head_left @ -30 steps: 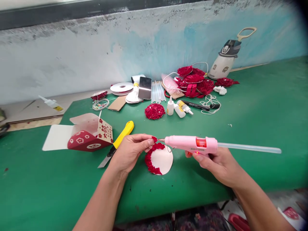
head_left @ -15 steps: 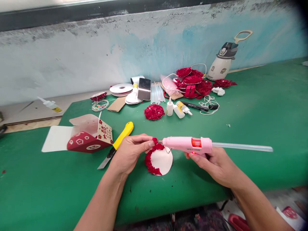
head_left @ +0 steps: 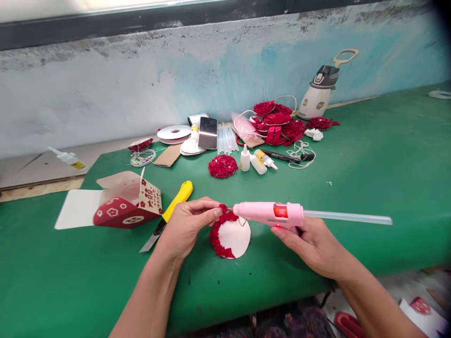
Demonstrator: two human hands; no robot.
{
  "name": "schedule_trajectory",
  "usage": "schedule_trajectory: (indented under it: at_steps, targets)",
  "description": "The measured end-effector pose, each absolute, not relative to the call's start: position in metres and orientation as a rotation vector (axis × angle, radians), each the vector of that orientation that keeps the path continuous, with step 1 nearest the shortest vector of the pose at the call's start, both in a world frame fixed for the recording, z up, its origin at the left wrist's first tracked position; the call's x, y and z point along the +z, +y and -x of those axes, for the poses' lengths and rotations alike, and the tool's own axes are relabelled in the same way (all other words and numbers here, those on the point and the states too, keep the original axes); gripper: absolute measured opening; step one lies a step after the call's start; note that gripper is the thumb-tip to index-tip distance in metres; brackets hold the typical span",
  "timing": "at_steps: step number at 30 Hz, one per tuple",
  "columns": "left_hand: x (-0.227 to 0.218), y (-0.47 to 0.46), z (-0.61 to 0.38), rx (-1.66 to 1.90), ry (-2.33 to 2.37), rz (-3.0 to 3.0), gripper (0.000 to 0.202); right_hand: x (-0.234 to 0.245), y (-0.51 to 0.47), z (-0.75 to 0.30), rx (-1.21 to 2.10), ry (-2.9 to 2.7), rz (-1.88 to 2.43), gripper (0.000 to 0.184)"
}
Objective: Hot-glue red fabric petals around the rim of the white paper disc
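Green table [head_left: 369, 178], front edge toward the camera. At the far wall: white jug [head_left: 319, 94] with a handle, and a heap of red flowers [head_left: 278, 123] just left of it. Left of centre: red-and-white box [head_left: 120, 209], lying open.

Pink glue gun [head_left: 268, 213] is held level above the table, nozzle pointing left, with a clear glue stick [head_left: 347, 217] projecting from its rear. The right hand [head_left: 313, 244] is wrapped around the gun's grip from below; whether a finger presses the trigger cannot be made out.

White paper disc [head_left: 234, 237] lies flat near the table's front edge, between the hands, with red petals fringing its left rim. Yellow utility knife [head_left: 176, 199] lies just behind the left hand [head_left: 185, 225], blade out.

Left thumb and forefinger pinch a small red petal [head_left: 223, 208] at the disc's upper rim, right at the nozzle tip.
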State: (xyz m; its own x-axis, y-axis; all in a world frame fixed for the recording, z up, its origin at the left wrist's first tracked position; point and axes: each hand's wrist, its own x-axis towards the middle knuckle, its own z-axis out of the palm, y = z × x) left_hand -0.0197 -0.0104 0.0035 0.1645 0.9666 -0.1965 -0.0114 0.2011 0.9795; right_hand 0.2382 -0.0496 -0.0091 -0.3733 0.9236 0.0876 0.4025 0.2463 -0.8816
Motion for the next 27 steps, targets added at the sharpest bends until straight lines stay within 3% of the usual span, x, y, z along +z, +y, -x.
schedule_trajectory:
  at_steps: [27]
  targets:
    - [0.0015,-0.0106,0.0195,0.977,1.263,-1.271,0.01,-0.007,-0.0499,-0.2376,1.025,-1.957,1.212,0.027]
